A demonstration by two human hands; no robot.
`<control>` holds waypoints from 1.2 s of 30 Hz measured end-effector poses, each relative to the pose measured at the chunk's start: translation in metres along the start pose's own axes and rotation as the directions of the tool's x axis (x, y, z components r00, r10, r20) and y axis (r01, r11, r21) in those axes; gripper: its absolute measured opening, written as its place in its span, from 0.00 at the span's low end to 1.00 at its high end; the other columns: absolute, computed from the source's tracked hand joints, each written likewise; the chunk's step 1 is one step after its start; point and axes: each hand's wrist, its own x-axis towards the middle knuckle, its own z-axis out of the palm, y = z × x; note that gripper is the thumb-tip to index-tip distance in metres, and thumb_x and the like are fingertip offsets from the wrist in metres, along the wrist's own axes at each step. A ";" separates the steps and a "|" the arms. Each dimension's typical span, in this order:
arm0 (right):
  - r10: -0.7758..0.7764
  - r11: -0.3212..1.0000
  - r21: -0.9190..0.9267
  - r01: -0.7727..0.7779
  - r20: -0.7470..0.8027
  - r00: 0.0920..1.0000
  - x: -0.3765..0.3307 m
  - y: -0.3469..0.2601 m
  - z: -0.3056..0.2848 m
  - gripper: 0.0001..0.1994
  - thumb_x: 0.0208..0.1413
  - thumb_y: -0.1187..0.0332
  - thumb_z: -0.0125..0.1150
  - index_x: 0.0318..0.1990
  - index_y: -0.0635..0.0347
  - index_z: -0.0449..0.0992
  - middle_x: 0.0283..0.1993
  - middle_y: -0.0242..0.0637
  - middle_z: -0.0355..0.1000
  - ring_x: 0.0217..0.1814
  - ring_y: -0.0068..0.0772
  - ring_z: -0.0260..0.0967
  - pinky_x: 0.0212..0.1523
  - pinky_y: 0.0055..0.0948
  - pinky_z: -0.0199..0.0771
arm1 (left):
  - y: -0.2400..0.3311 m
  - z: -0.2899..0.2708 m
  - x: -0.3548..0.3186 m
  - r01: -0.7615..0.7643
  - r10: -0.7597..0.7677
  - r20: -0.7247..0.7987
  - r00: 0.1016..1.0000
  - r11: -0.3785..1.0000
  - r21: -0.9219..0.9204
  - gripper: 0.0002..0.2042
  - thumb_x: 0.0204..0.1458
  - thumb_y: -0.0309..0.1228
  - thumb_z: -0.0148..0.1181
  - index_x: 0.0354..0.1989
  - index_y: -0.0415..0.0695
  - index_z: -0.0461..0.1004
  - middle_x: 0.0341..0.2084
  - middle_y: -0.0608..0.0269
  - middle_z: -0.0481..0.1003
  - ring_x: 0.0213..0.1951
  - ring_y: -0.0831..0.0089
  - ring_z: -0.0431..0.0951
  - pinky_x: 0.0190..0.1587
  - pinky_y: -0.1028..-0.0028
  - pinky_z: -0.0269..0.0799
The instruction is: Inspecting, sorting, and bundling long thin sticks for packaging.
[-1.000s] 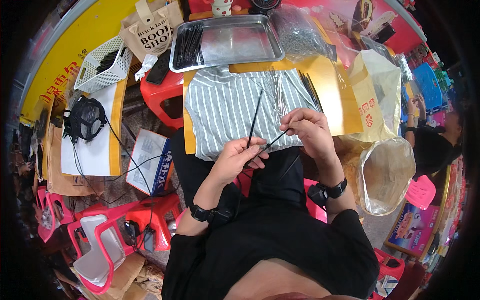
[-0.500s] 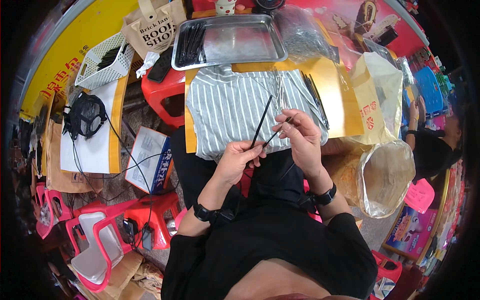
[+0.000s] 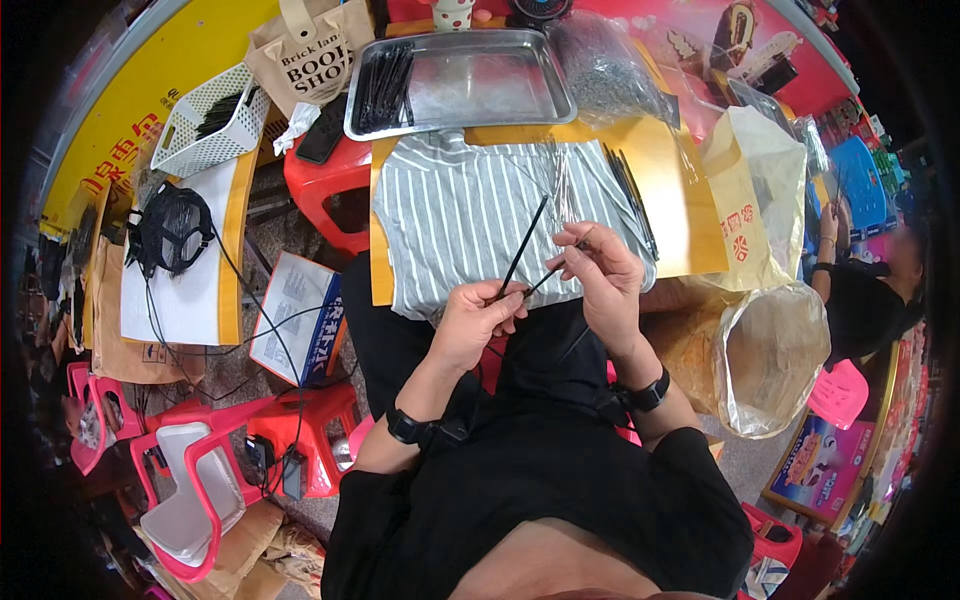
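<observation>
My left hand (image 3: 473,328) is closed, pinching a thin black rod (image 3: 524,245) that slants up and away over the cloth. Another thin dark piece (image 3: 544,280) spans from those fingertips to my right hand (image 3: 606,280), whose thumb and fingers pinch its upper end. Both hands hover above my lap at the near edge of a grey-and-white striped cloth (image 3: 430,205). Fine, shiny wire-like strands (image 3: 566,185) lie on the cloth's far part. Several black rods (image 3: 630,200) rest at its right side. What my curled left fingers cover is hidden.
A metal tray (image 3: 480,85) holding black rods stands beyond the cloth, beside a clear plastic bag (image 3: 610,75). An open paper sack (image 3: 770,355) stands at right. At left are a white basket (image 3: 205,150), a black strap-like object (image 3: 172,230) with cables, and red stools (image 3: 325,190).
The rod in my left hand has tilted slightly to the right. My right hand's fingers have shifted a little; both hands keep their pinch.
</observation>
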 end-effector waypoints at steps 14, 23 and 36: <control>0.069 0.997 -0.038 -0.073 -0.087 0.994 -0.029 0.031 0.028 0.16 0.54 0.81 0.57 0.51 0.68 0.65 0.37 0.31 0.69 0.38 0.16 0.66 0.39 0.16 0.66 | -0.005 0.009 0.002 -0.142 0.141 -0.068 0.988 0.990 -0.019 0.07 0.56 0.25 0.57 0.40 0.38 0.77 0.24 0.70 0.75 0.24 0.87 0.70 0.24 0.86 0.60; 0.112 0.992 0.068 -0.108 -0.059 0.992 -0.020 0.030 0.028 0.19 0.55 0.81 0.55 0.54 0.67 0.62 0.38 0.34 0.69 0.39 0.18 0.67 0.39 0.18 0.66 | 0.004 0.007 0.003 -0.112 0.115 -0.094 0.989 0.993 0.046 0.09 0.56 0.24 0.55 0.43 0.37 0.76 0.24 0.69 0.75 0.23 0.87 0.69 0.23 0.86 0.61; 0.107 0.989 -0.092 -0.114 -0.080 0.991 -0.002 0.044 -0.017 0.12 0.53 0.79 0.57 0.46 0.65 0.71 0.40 0.33 0.70 0.41 0.21 0.68 0.40 0.20 0.68 | 0.217 -0.119 0.171 0.067 0.798 0.018 0.602 -0.073 0.995 0.19 0.42 0.20 0.47 0.44 0.32 0.74 0.28 0.40 0.76 0.36 0.48 0.78 0.41 0.58 0.71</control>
